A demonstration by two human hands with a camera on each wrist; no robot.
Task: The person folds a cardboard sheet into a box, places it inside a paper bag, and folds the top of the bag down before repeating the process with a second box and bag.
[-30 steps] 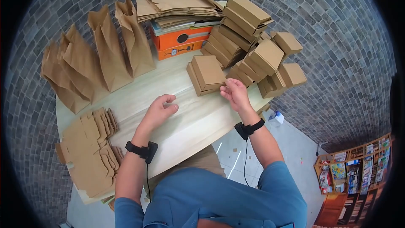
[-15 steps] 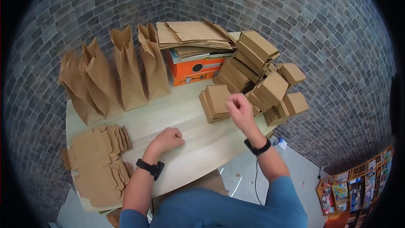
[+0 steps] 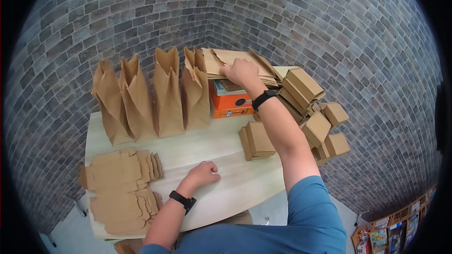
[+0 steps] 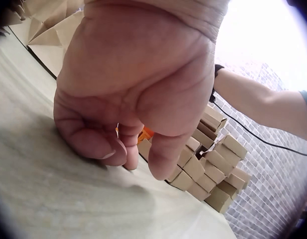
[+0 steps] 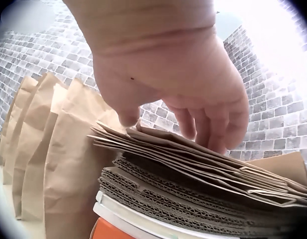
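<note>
My right hand (image 3: 242, 71) reaches over the pile of flat brown paper bags (image 5: 203, 167) at the back of the table. In the right wrist view, its thumb tip is right at the top bag's near edge, and the other fingers point down over the bag, apart from the thumb. Under these bags lie flat corrugated sheets (image 5: 138, 191) and orange boxes (image 3: 228, 102). My left hand (image 3: 201, 175) rests low over the table (image 3: 226, 193), fingers loosely curled and holding nothing. To its left are flat cardboard box blanks (image 3: 117, 183).
Several opened paper bags (image 3: 168, 99) stand in a row at the back left. Small closed cardboard boxes (image 3: 316, 128) are heaped at the right edge, with another pair (image 3: 259, 141) nearer the middle. A brick-patterned wall (image 3: 155, 19) rises behind the table.
My right hand has gone from beside the small boxes, up and left, to the flat paper bags. The left hand stays over the table. The head view has tilted up.
</note>
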